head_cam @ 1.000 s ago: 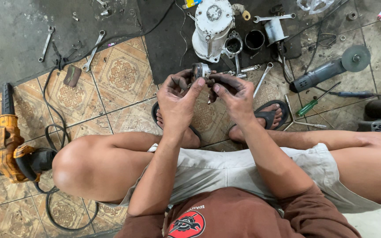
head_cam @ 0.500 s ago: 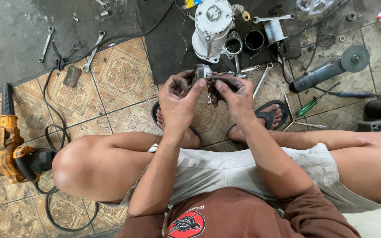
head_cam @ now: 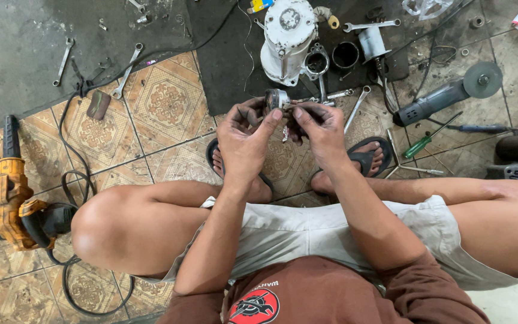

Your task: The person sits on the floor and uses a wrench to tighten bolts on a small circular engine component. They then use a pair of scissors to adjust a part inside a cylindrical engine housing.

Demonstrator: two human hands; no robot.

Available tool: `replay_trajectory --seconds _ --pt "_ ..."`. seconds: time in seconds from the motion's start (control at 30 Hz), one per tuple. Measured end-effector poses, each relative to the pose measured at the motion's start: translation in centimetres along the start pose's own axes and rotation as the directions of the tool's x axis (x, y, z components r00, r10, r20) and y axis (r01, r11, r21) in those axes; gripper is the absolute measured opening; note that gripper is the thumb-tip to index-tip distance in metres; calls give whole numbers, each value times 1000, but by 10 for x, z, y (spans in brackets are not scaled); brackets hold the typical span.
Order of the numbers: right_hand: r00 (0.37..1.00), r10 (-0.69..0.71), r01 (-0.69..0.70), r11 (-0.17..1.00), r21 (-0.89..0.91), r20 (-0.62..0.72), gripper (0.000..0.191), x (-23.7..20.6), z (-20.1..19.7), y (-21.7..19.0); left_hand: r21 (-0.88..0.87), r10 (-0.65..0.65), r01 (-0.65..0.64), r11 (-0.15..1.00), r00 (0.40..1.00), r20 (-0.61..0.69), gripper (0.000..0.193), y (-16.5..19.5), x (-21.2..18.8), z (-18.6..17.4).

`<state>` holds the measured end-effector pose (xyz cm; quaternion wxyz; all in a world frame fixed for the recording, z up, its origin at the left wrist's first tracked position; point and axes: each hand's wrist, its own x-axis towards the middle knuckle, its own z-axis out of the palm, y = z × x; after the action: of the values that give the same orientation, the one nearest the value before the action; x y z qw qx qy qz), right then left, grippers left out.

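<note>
Greasy metal part (head_cam: 277, 99) clamped between left hand (head_cam: 244, 141) and right hand (head_cam: 322, 129); best kept steady, fingertips pinching firmly.

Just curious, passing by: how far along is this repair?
Already done, it seems: the white motor housing sits opened on the dark mat, rings and wrenches spread around. In hand: both hands, left hand and right hand, grip a small round metal part. Left: loose pieces still lie unassembled.
</note>
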<state>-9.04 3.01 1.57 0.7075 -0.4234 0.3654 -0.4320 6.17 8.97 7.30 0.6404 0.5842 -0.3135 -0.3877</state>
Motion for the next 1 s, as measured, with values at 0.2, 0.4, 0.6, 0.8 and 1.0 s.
replay_trajectory --seconds 0.2,0.4,0.6,0.8,1.0 --pt "996 -48 40 994 103 73 23 -1 4 -8 -48 23 -23 999 1000 -13 28 0 2 0" --pt "997 -64 59 992 113 44 24 -2 2 -2 37 -17 19 999 999 -34 25 3 1 -1" --pt "993 -112 109 991 71 35 28 -1 -2 2 16 10 -10 1000 1000 -15 31 5 2 -3" --pt "988 -146 146 989 18 45 31 -2 -3 4 -24 16 -16 1000 1000 -9 33 4 2 -3" --pt "987 -160 162 985 -52 33 30 -2 0 4 18 8 -7 1000 1000 -30 32 2 3 -3"
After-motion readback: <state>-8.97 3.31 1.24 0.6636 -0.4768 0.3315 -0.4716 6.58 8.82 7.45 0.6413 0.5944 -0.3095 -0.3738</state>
